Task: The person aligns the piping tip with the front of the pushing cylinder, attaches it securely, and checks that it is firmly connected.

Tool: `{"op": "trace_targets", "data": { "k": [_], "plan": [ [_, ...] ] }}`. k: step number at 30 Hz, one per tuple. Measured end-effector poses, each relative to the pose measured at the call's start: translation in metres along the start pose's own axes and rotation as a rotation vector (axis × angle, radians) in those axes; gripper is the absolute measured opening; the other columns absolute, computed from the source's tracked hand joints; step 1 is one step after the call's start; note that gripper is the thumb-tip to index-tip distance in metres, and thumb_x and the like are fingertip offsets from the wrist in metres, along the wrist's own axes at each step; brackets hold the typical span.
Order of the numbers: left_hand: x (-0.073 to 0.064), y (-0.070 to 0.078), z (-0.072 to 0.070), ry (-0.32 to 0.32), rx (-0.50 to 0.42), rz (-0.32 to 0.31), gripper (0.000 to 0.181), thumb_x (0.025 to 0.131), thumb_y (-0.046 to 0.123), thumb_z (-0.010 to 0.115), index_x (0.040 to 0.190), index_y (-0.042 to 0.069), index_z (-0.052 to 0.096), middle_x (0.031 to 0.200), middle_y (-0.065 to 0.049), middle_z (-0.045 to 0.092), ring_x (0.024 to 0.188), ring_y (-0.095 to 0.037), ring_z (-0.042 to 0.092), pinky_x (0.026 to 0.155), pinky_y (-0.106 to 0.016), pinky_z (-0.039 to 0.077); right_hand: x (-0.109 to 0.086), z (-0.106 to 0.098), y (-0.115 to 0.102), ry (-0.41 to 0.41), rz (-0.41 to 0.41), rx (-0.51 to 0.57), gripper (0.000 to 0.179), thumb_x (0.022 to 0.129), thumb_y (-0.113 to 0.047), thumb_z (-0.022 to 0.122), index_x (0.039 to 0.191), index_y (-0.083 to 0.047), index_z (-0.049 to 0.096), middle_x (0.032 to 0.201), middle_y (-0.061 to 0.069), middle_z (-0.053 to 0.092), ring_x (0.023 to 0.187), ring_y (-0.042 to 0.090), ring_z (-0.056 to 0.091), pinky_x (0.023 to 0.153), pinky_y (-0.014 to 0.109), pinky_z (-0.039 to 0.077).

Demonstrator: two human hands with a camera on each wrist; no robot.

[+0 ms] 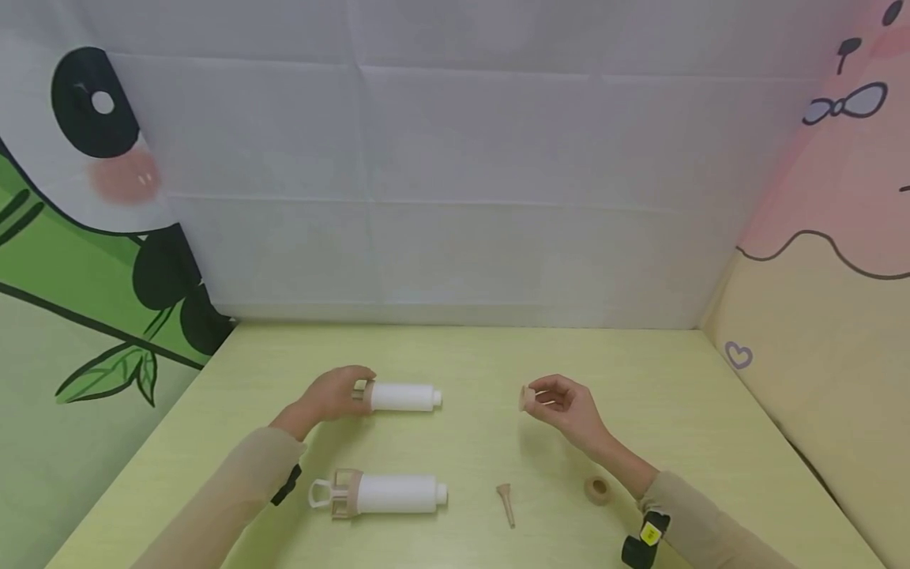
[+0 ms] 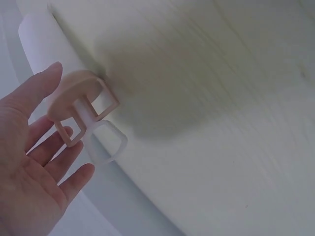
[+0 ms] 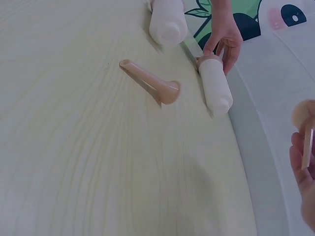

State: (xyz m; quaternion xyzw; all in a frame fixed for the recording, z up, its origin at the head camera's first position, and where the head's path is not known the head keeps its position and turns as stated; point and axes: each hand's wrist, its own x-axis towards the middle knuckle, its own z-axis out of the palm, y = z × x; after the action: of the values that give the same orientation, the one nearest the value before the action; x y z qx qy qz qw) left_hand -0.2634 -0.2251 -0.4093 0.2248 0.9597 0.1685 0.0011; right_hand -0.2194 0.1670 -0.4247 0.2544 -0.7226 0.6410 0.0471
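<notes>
Two white syringe-like tubes with tan finger-grip collars lie on the table. My left hand grips the farther tube at its collar, thumb along one side and fingers around the other; its white pull ring shows in the left wrist view. Nearer me, the second tube lies with its pull ring to the left. Raised at the right, my right hand pinches a small tan nozzle-like piece with a round flange. Its exact shape is partly hidden by the fingers.
A long tan nozzle lies on its side on the yellow-green table, right of the nearer tube. Beneath my right forearm is a round tan piece with a hole. A white cloth wall rises behind the table.
</notes>
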Motion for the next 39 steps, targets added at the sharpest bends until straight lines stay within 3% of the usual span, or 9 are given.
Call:
{"op": "trace_targets", "data": {
  "k": [8, 15, 22, 39],
  "plan": [
    [0.0015, 0.0016, -0.0003, -0.029, 0.059, -0.008, 0.049, 0.069, 0.015, 0.075, 0.112, -0.003, 0.059, 0.106, -0.017, 0.062, 0.095, -0.033, 0.058, 0.079, -0.046, 0.047, -0.0010, 0.0010, 0.0013, -0.004, 0.015, -0.006, 0.025, 0.079, -0.001, 0.067, 0.102, 0.005, 0.059, 0.095, 0.015, 0.061, 0.081, 0.018, 0.061, 0.067, 0.026, 0.053],
    [0.0029, 0.0029, 0.0002, -0.038, 0.057, -0.020, 0.045, 0.068, 0.012, 0.075, 0.109, -0.002, 0.060, 0.103, -0.015, 0.063, 0.089, -0.029, 0.058, 0.076, -0.043, 0.048, -0.0022, 0.0015, -0.0002, -0.023, -0.002, 0.009, 0.028, 0.078, 0.000, 0.068, 0.103, 0.008, 0.057, 0.095, 0.017, 0.061, 0.080, 0.019, 0.062, 0.066, 0.025, 0.053],
    [0.0044, 0.0043, -0.0004, -0.046, 0.028, -0.022, 0.035, 0.067, 0.008, 0.074, 0.100, 0.001, 0.061, 0.092, -0.010, 0.063, 0.081, -0.024, 0.058, 0.070, -0.038, 0.049, -0.0021, 0.0016, 0.0019, -0.034, 0.034, -0.022, 0.030, 0.077, -0.001, 0.069, 0.104, 0.005, 0.059, 0.096, 0.020, 0.060, 0.078, 0.016, 0.062, 0.065, 0.025, 0.053],
    [0.0016, 0.0091, -0.0025, 0.026, 0.001, 0.019, 0.029, 0.067, 0.006, 0.069, 0.094, 0.001, 0.061, 0.088, -0.010, 0.063, 0.079, -0.023, 0.060, 0.068, -0.037, 0.050, -0.0028, 0.0014, 0.0036, -0.046, 0.039, -0.072, 0.029, 0.078, -0.001, 0.069, 0.105, 0.003, 0.059, 0.096, 0.021, 0.061, 0.077, 0.016, 0.063, 0.064, 0.027, 0.053]
  ]
}}
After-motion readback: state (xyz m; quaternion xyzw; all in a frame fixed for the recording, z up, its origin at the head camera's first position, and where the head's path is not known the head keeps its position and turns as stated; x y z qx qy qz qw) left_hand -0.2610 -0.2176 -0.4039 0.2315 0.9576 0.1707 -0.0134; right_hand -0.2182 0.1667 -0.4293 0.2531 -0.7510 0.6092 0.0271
